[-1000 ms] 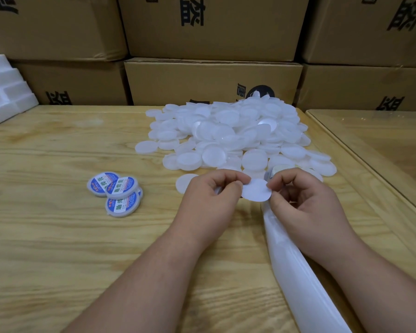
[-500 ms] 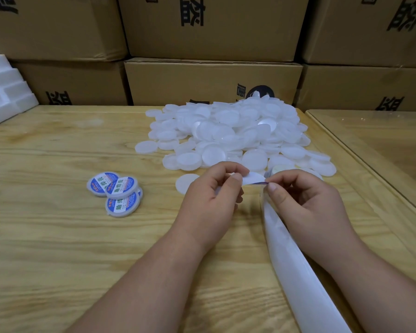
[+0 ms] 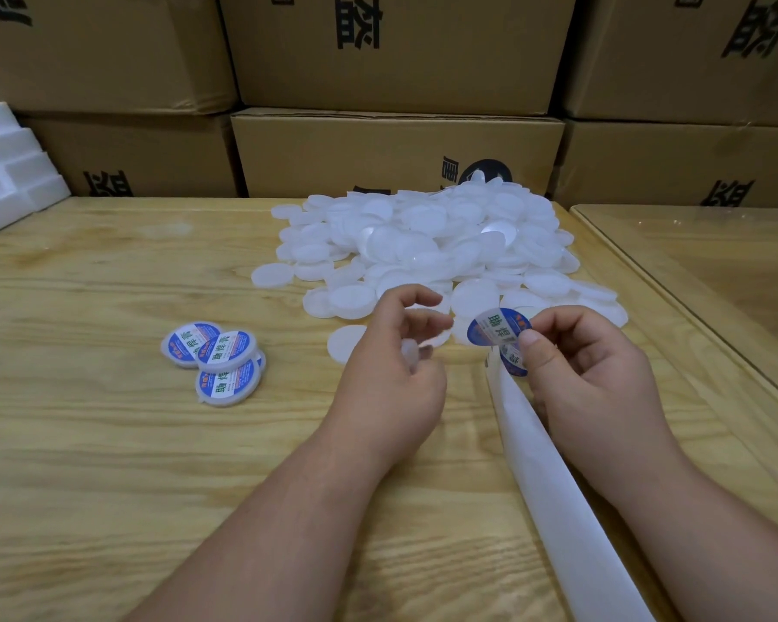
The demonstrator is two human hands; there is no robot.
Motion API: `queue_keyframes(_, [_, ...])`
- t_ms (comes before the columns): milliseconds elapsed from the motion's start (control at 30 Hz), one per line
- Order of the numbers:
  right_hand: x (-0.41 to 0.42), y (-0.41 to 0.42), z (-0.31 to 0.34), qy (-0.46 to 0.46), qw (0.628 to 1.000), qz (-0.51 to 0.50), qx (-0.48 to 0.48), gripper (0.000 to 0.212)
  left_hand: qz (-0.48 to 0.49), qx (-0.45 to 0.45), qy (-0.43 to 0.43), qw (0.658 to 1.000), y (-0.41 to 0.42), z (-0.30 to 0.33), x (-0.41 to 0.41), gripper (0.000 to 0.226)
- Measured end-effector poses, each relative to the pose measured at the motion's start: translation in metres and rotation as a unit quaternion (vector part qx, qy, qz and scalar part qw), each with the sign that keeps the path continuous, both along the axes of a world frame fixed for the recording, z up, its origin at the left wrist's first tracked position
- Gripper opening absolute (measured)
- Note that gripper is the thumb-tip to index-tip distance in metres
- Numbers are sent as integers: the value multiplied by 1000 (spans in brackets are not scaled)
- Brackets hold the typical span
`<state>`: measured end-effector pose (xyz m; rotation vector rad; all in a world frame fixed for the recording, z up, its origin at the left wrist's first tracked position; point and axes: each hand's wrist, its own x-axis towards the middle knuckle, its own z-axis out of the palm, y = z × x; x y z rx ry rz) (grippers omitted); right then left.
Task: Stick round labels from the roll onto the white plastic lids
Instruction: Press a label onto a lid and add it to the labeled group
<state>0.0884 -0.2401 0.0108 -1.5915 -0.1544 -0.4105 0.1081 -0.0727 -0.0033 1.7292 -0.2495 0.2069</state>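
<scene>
Right hand (image 3: 589, 388) pinches a blue round label (image 3: 495, 327) just above the backing strip (image 3: 553, 482) – left hand (image 3: 391, 374) curls loosely around a white lid (image 3: 412, 352) (partly hidden), near the lid pile (image 3: 423, 244) on the desk (image 3: 109, 442).

A heap of lids (image 3: 427, 249) lies on the table (image 3: 109, 442) at upper centre of the frame, with stacked cartons (image 3: 396, 150) behind it along the top. Foam blocks (image 3: 10, 172) sit at the upper left edge. Three labelled lids (image 3: 216, 361) overlap at centre left. The left hand (image 3: 391, 379) is at centre, just below the heap; the right hand (image 3: 593, 379) is beside it to the right, a label (image 3: 495, 327) at its fingertips. The backing strip (image 3: 558, 496) runs from there to the lower right
</scene>
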Motion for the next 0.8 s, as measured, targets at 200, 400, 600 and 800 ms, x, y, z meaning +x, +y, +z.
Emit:
queue_keyframes(200, [-2,1,3,8,1000,-2,-9,12,31,-23,-25,999,-2,5,-2,56])
queue_keyframes(400, [-1,-1,1,-5,1000,-4,-11,29,53,-86,15,995,-4,13,-10,23])
queue_keyframes(600, [0,-2,-1,-3,1000,-3,-19,38,33,-132,58,989,-5,8,-3,14])
queue_keyframes(800, [2,-5,3,95,983,95,122,5,-55,-140,67,986,1,6,3,52])
